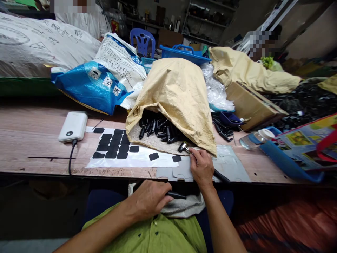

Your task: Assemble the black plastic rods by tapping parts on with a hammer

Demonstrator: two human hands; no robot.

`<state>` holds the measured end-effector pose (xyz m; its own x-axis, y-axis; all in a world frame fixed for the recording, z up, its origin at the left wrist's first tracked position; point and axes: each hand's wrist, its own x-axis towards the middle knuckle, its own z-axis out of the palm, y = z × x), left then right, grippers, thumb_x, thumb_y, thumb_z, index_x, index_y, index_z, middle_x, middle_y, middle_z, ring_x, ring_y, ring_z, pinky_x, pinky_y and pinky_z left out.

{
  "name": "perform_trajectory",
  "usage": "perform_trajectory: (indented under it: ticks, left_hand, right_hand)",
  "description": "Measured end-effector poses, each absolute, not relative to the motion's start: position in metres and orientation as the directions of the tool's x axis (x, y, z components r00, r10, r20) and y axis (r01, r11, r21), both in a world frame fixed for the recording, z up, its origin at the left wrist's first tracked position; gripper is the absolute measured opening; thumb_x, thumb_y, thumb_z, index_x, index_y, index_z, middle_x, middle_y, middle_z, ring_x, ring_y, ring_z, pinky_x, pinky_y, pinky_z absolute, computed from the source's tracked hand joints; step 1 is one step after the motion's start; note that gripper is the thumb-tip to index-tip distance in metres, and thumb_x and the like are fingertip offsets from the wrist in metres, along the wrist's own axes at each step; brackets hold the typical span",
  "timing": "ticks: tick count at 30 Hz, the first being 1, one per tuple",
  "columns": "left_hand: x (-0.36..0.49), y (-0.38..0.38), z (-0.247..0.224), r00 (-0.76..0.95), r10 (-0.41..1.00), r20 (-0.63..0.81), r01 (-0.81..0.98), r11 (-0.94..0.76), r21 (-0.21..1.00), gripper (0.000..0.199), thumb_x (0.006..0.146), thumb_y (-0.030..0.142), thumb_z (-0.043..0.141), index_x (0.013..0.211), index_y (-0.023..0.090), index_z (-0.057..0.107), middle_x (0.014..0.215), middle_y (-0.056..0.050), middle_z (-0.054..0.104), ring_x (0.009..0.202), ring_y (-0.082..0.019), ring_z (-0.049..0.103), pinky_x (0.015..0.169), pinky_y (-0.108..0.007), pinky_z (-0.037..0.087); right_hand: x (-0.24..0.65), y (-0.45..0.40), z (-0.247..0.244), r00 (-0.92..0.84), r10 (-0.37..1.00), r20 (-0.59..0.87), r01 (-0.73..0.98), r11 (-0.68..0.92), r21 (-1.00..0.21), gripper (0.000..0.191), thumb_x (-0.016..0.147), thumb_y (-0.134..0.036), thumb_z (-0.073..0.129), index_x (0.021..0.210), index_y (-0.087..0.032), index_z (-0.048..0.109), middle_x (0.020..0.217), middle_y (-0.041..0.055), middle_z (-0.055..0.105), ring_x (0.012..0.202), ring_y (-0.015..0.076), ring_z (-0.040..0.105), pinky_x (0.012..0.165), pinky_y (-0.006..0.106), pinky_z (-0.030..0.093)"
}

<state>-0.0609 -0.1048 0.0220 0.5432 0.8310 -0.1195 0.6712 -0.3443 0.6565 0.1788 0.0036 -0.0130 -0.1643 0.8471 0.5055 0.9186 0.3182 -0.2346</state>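
Green shirt (150,234), hammer (182,146) in right hand (202,167), seemingly tapered piece (177,195) in left hand (151,198).

Bright tabletop (39,146), dim shelves (207,20); edges stretched, soft

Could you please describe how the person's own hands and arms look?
The left hand and right hand wear no gloves; no watch or bracelet shows. The visible forearms are bare, with no sleeves in view. The yellow-green cloth shirt has small dark marks.
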Motion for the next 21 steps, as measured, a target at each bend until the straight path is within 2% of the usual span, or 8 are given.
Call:
perform_trajectory:
  ticks: [4, 6, 9, 12, 16, 18, 21]
  left_hand:
    - [-0.053, -0.117, -0.006, 0.341, 0.857, -0.387, 0.862, -0.12, 0.493, 0.024, 0.097, 0.034, 0.048, 0.102, 0.021, 0.067, 0.096, -0.012, 0.075, 0.09, -0.031, 0.073, 0.076, -0.038, 0.05]
    - [-0.052, -0.117, -0.017, 0.291, 0.843, -0.452, 0.89, -0.065, 0.451, 0.026, 0.096, 0.035, 0.048, 0.102, 0.019, 0.068, 0.097, -0.015, 0.076, 0.091, -0.034, 0.073, 0.077, -0.041, 0.051]
    - [-0.05, -0.118, -0.021, 0.296, 0.83, -0.472, 0.896, -0.071, 0.438, 0.03, 0.094, 0.035, 0.048, 0.108, 0.018, 0.069, 0.1, -0.018, 0.076, 0.094, -0.036, 0.073, 0.078, -0.043, 0.052]
    - [-0.049, -0.119, -0.008, 0.354, 0.834, -0.423, 0.869, -0.126, 0.478, 0.03, 0.092, 0.034, 0.052, 0.113, 0.02, 0.069, 0.101, -0.015, 0.076, 0.095, -0.034, 0.073, 0.077, -0.04, 0.051]
    - [-0.06, -0.098, 0.029, 0.357, 0.894, -0.271, 0.793, -0.136, 0.594, 0.022, 0.093, 0.04, 0.056, 0.097, 0.026, 0.072, 0.089, -0.006, 0.076, 0.082, -0.025, 0.071, 0.066, -0.031, 0.046]
    - [-0.072, -0.073, 0.048, 0.211, 0.96, -0.182, 0.809, -0.067, 0.584, 0.029, 0.097, 0.044, 0.05, 0.093, 0.025, 0.072, 0.08, -0.004, 0.074, 0.072, -0.022, 0.068, 0.062, -0.029, 0.044]
    - [-0.096, -0.027, 0.065, -0.157, 0.988, -0.009, 0.91, 0.148, 0.387, 0.035, 0.099, 0.042, 0.046, 0.104, 0.018, 0.072, 0.09, -0.012, 0.074, 0.078, -0.027, 0.069, 0.066, -0.034, 0.047]
  right_hand:
    - [0.179, 0.004, -0.014, -0.163, 0.844, 0.51, 0.917, 0.32, -0.237, 0.028, 0.099, -0.028, 0.052, 0.118, -0.024, 0.073, 0.094, 0.0053, 0.062, 0.088, 0.0198, 0.051, 0.083, 0.033, 0.041]
    - [0.179, 0.004, -0.014, -0.163, 0.843, 0.513, 0.917, 0.322, -0.237, 0.028, 0.099, -0.028, 0.052, 0.118, -0.024, 0.073, 0.094, 0.0053, 0.061, 0.088, 0.0198, 0.051, 0.083, 0.033, 0.04]
    - [0.179, 0.003, -0.014, -0.165, 0.841, 0.515, 0.919, 0.321, -0.23, 0.029, 0.099, -0.028, 0.051, 0.118, -0.024, 0.072, 0.094, 0.0051, 0.061, 0.088, 0.0197, 0.051, 0.083, 0.032, 0.04]
    - [0.179, 0.003, -0.014, -0.164, 0.84, 0.517, 0.921, 0.319, -0.225, 0.029, 0.1, -0.027, 0.051, 0.119, -0.024, 0.072, 0.094, 0.0049, 0.061, 0.088, 0.0196, 0.051, 0.083, 0.031, 0.04]
    - [0.178, 0.003, -0.013, -0.166, 0.838, 0.519, 0.919, 0.322, -0.226, 0.028, 0.099, -0.027, 0.052, 0.119, -0.024, 0.072, 0.094, 0.0048, 0.061, 0.088, 0.0195, 0.052, 0.082, 0.031, 0.04]
    - [0.178, 0.003, -0.013, -0.166, 0.837, 0.522, 0.92, 0.321, -0.223, 0.028, 0.099, -0.027, 0.052, 0.118, -0.024, 0.072, 0.094, 0.005, 0.061, 0.088, 0.0196, 0.052, 0.082, 0.031, 0.04]
    - [0.178, 0.003, -0.013, -0.165, 0.834, 0.526, 0.922, 0.32, -0.218, 0.028, 0.099, -0.027, 0.052, 0.117, -0.024, 0.073, 0.094, 0.0051, 0.061, 0.088, 0.0198, 0.051, 0.082, 0.032, 0.04]
